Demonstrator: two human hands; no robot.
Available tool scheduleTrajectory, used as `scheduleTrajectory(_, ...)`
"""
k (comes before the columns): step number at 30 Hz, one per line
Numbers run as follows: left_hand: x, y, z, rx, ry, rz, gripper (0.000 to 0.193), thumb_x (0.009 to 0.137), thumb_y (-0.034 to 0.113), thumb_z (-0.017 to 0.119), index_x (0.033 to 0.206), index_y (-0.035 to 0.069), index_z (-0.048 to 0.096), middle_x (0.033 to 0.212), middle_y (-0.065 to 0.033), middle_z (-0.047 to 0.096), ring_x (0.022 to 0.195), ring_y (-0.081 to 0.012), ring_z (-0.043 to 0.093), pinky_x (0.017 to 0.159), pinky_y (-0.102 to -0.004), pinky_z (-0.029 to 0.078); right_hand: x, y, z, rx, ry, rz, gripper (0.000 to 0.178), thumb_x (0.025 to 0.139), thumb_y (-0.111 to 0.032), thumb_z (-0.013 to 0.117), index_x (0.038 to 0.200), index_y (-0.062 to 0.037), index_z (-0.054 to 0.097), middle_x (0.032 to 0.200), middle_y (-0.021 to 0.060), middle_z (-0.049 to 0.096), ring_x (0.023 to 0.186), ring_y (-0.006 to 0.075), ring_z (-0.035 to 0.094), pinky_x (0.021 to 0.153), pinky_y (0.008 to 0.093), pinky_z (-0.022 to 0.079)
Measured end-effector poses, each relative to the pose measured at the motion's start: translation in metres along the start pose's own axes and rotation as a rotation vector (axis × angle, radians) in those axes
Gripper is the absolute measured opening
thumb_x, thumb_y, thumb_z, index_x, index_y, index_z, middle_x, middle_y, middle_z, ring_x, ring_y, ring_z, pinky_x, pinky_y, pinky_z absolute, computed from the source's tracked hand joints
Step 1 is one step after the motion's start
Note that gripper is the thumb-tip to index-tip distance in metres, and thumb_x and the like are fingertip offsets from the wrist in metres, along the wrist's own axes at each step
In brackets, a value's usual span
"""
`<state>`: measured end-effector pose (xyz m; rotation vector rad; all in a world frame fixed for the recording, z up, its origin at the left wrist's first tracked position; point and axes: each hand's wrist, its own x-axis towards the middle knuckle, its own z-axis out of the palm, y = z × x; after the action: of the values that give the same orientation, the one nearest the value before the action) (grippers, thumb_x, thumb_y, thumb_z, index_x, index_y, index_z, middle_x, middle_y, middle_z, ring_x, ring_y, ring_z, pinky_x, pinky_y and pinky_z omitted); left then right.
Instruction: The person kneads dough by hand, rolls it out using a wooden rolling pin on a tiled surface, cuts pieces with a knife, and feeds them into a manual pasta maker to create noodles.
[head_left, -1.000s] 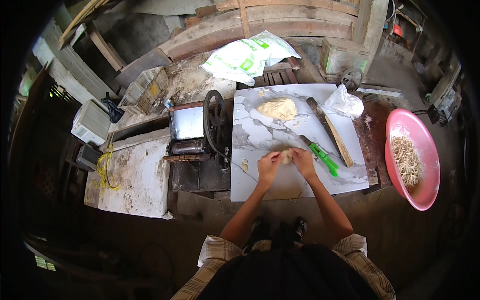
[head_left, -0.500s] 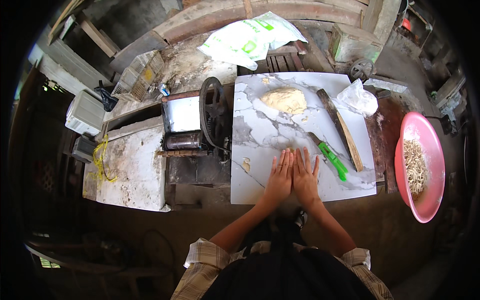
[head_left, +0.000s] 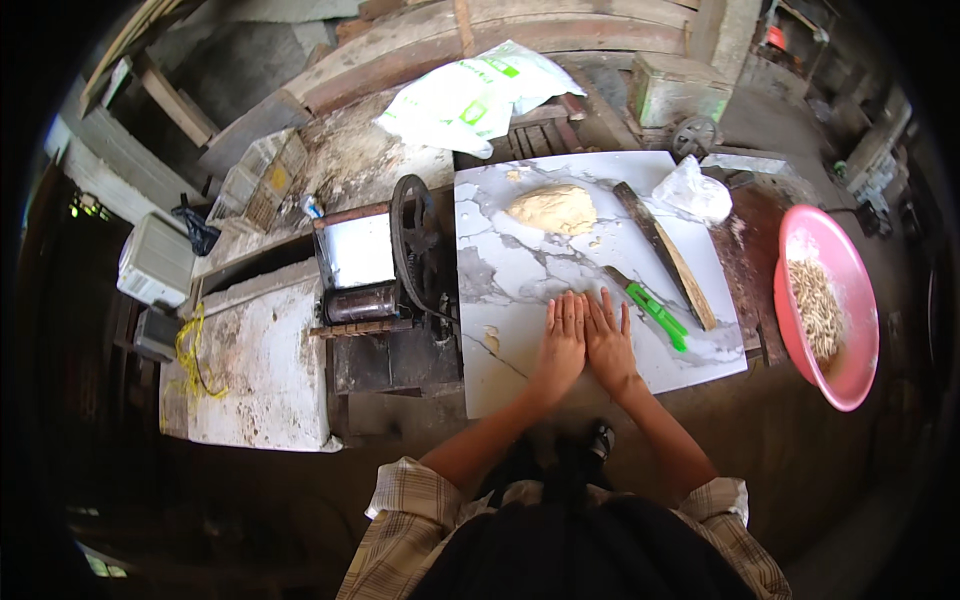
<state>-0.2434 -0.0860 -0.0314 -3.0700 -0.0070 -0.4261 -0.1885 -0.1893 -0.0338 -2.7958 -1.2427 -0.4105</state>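
My left hand (head_left: 560, 345) and my right hand (head_left: 609, 342) lie side by side on the near part of a marble-patterned board (head_left: 520, 265), fingers stretched out and pointing away from me. Both palms face down; whether anything is under them is hidden. Just right of my right hand rests a knife with a bright green handle (head_left: 657, 314), its dark blade toward the far left. Farther off sits a lump of pale dough (head_left: 553, 209). A long wooden stick (head_left: 665, 255) slants across the board's right side. A small dough scrap (head_left: 491, 339) lies left of my left hand.
Left of the board stands a hand-cranked roller machine (head_left: 360, 265) with a large wheel (head_left: 411, 240). A pink basin (head_left: 858, 300) holding pale, finger-thin pieces is at the right. A white plastic bag (head_left: 697, 191) sits on the board's far right corner; a bigger white-green sack (head_left: 470, 100) lies behind.
The whole view has shifted and tilted slightly, moving the board and basin a little in the picture. Both hands stay flat and side by side on the board.
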Motion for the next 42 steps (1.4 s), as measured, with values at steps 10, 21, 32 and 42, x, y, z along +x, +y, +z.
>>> scheduleTrajectory(10, 0.040, 0.014, -0.015, -0.542, -0.008, 0.139, 0.052, 0.085, 0.022, 0.054, 0.130, -0.001, 0.040, 0.137, -0.0157, 0.037, 0.129, -0.0314, 0.032, 0.107, -0.0507, 0.023, -0.023, 0.068, -0.026, 0.268, 0.258, 0.370, 0.046, 0.072, -0.002, 0.059, 0.118, -0.0015, 0.053, 0.113, 0.0131, 0.051, 0.103, 0.0316, 0.047, 0.090, 0.0412, 0.040)
scheduleTrajectory(21, 0.095, 0.037, 0.005, -0.548, 0.207, 0.364, 0.040, 0.072, 0.008, 0.067, 0.111, 0.006, 0.056, 0.109, -0.0057, 0.051, 0.109, -0.0238, 0.047, 0.102, -0.0434, 0.034, -0.024, 0.109, -0.014, 0.426, 0.319, 0.191, 0.041, 0.070, -0.004, 0.068, 0.109, -0.0021, 0.054, 0.096, 0.0140, 0.052, 0.091, 0.0310, 0.052, 0.080, 0.0382, 0.046)
scheduleTrajectory(32, 0.224, 0.114, 0.012, -0.697, 0.183, 0.448, 0.034, 0.074, -0.004, 0.060, 0.106, 0.002, 0.056, 0.113, -0.0102, 0.052, 0.112, -0.0299, 0.047, 0.095, -0.0391, 0.041, -0.002, 0.228, -0.017, 0.458, 0.416, 0.429, 0.035, 0.070, -0.003, 0.063, 0.104, 0.0004, 0.055, 0.093, 0.0167, 0.051, 0.091, 0.0337, 0.050, 0.078, 0.0412, 0.045)
scheduleTrajectory(42, 0.220, 0.118, 0.023, -0.700, 0.131, 0.223, 0.036, 0.073, -0.008, 0.055, 0.106, 0.003, 0.057, 0.114, -0.0112, 0.052, 0.110, -0.0314, 0.048, 0.094, -0.0391, 0.042, 0.003, 0.220, -0.027, 0.505, 0.399, 0.399, 0.039, 0.074, -0.008, 0.063, 0.111, -0.0011, 0.054, 0.100, 0.0170, 0.051, 0.094, 0.0346, 0.047, 0.082, 0.0443, 0.041)
